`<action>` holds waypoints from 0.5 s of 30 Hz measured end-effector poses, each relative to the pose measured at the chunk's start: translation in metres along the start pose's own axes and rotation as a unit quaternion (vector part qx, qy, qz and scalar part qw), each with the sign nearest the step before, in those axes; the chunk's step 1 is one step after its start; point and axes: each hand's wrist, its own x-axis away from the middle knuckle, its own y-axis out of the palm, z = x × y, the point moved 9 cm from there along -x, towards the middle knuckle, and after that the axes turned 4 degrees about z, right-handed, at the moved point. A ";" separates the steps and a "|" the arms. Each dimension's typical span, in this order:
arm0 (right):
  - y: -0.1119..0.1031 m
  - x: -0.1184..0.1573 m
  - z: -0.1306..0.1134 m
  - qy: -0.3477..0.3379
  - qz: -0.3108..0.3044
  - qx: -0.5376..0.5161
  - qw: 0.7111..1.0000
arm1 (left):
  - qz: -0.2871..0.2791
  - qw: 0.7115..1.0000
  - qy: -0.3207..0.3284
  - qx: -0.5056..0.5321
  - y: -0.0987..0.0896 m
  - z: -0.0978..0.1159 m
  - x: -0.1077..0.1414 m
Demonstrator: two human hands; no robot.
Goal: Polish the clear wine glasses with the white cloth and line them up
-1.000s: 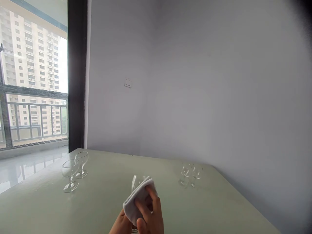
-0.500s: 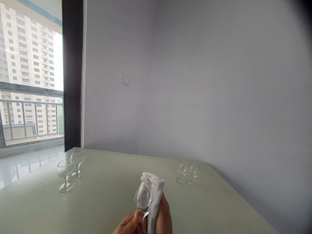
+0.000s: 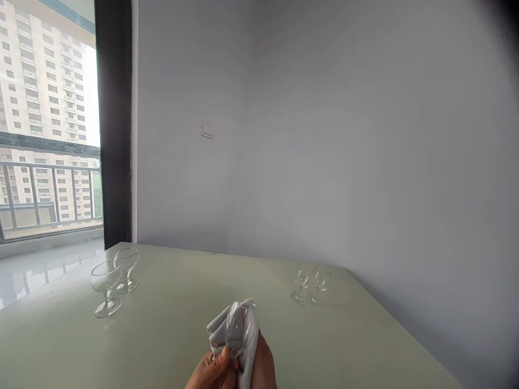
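At the bottom centre, my left hand grips the lower part of a clear stemmed glass, thumb on its near side. My right hand is closed on a white cloth, which wraps round the right and far sides of the glass. Most of my right fingers are hidden behind the cloth. Two larger stemmed glasses stand upright at the left, one nearer and one farther. Two small stemmed glasses stand side by side at the right.
All of this is on or above a pale green table, whose far edge meets a grey wall with a switch. At the left are a dark frame and a window with a railing.
The cloth has shifted leftward and now spreads behind and to the left of the glass. Both hands and the glass are slightly lower and further left. The view has shifted a little.
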 end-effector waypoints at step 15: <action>0.004 0.060 -0.077 -0.508 0.120 0.210 0.827 | 0.209 0.951 0.135 -0.184 -0.020 0.038 0.016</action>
